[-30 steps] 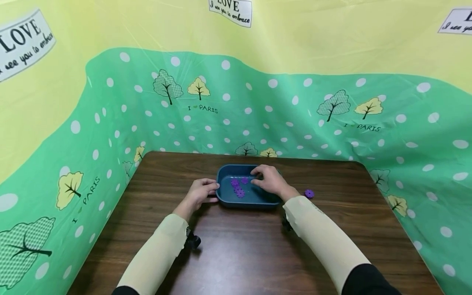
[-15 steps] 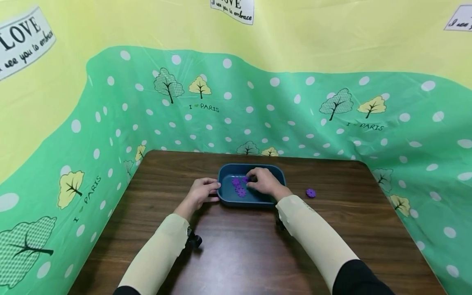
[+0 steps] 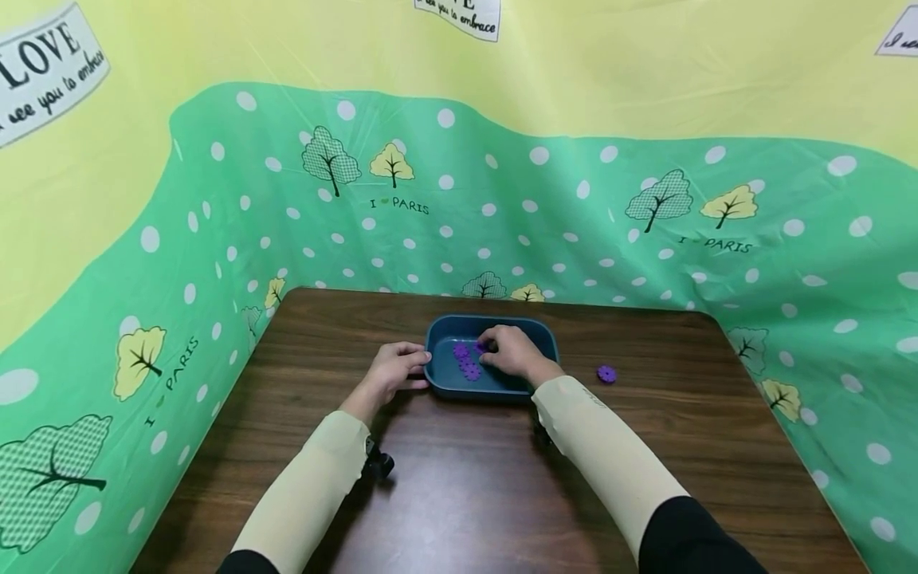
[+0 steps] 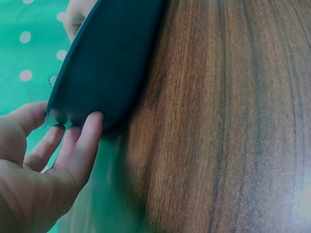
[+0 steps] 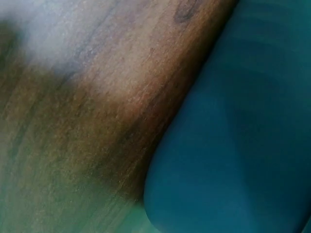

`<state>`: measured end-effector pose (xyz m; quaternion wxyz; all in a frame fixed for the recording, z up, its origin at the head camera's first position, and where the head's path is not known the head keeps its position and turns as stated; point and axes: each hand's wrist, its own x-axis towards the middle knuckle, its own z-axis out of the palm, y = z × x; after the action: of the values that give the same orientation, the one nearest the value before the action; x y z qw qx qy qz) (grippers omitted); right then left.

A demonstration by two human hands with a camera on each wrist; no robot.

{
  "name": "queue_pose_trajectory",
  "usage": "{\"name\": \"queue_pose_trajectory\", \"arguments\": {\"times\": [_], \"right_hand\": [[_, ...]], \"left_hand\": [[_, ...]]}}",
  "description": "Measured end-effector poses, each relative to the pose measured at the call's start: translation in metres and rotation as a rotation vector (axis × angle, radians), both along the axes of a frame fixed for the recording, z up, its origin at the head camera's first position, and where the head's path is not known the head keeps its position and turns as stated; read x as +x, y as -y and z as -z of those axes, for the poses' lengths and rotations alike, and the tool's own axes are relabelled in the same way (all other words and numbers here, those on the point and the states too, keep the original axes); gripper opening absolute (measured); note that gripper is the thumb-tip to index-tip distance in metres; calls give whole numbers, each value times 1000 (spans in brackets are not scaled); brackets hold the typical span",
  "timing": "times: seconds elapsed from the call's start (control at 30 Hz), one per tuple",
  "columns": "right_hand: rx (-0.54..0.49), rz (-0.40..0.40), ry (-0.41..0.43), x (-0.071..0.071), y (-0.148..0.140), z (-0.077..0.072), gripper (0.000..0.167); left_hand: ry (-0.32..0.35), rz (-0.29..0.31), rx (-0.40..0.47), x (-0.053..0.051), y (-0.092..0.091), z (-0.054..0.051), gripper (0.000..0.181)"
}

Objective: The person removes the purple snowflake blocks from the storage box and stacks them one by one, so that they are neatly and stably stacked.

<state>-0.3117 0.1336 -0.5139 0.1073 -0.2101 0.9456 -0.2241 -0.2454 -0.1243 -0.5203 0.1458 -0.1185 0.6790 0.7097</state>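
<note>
Head view: A blue, round-cornered tray (image 3: 495, 395) stands on a dark wood-grain table (image 3: 459, 486), toward its far edge. The left hand (image 3: 390, 371) holds the tray's left end, its fingers bent lightly at the rim and wall. The right hand (image 3: 511, 351) is inside the tray, over its right half; its fingers curve around a purple piece (image 3: 480, 348) at the fingertips, but whether they pinch it cannot be told. Just beside it, on the left half of the tray floor, lies a cluster of purple scalloped pieces (image 3: 466, 363). One lone scalloped piece (image 3: 606, 374) lies on the table to the right of the tray, apart from it. Pale sleeves (image 3: 308, 486) cover both forearms. A green and yellow printed cloth (image 3: 516, 191) with trees and dots hangs behind.

Left wrist view: The left hand grips the end of the tray, one digit at the rim and the others against the outer wall. Part of the right hand shows beyond the rim.

Right wrist view: The tray's smooth outer wall fills the right side, with the table's grain to the left; green blurs the lower left corner.
</note>
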Motion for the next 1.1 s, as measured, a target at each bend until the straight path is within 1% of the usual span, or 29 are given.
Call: {"name": "queue_pose_trajectory", "arguments": {"times": [0.17,0.3,0.47,0.83,1.0,1.1], "right_hand": [[46,-12,-26,1,3,-1,32],[71,2,-27,2,6,-2,30],[74,24,-29,2,7,-3,27],[93,34,-48,1,10,-4,23],[103,15,-55,4,11,-3,19],[130,-16,-70,5,12,-2,19]], "left_hand": [[-2,6,14,0,0,-2,37],[4,4,16,0,0,-4,34],[9,4,10,0,-1,-5,33],[6,12,14,0,0,-7,36],[6,15,12,1,0,-5,37],[8,15,11,2,0,-4,37]]}}
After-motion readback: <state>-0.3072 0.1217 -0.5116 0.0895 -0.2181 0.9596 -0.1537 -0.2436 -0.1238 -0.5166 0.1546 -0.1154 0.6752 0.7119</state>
